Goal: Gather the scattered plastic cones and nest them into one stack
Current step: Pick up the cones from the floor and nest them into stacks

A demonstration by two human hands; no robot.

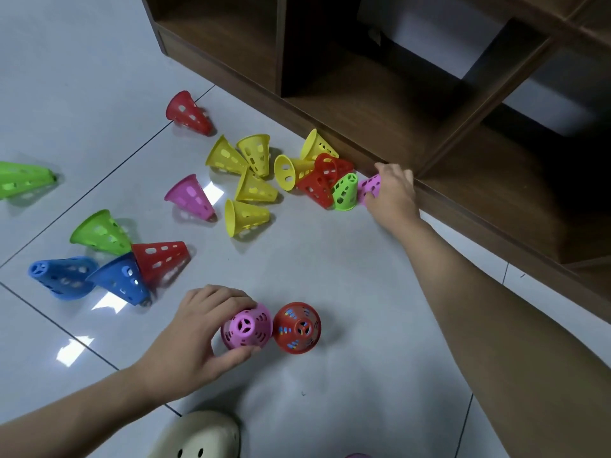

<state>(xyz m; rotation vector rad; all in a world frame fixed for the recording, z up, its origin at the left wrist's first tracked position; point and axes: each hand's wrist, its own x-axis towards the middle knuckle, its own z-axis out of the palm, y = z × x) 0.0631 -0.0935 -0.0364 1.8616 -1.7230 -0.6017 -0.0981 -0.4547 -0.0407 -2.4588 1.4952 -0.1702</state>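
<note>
Perforated plastic cones lie scattered on the tiled floor. My left hand [201, 328] grips an upright pink cone [246, 330] near me, and an upright red stack [297, 327] stands right beside it. My right hand [393, 190] reaches far out and curls round another pink cone [368, 186] at the foot of the shelf. Next to that cone stand a green cone [345, 192] and red cones [319, 181]. Several yellow cones [254, 188] lie in the middle. Blue cones [120, 279], a red cone [162, 259] and a green cone [101, 233] lie at the left.
A brown wooden shelf unit [380, 104] with open compartments runs along the right and back. A lone red cone [188, 113] and a green cone [23, 180] lie farther left. A cream clog [198, 436] shows at the bottom edge.
</note>
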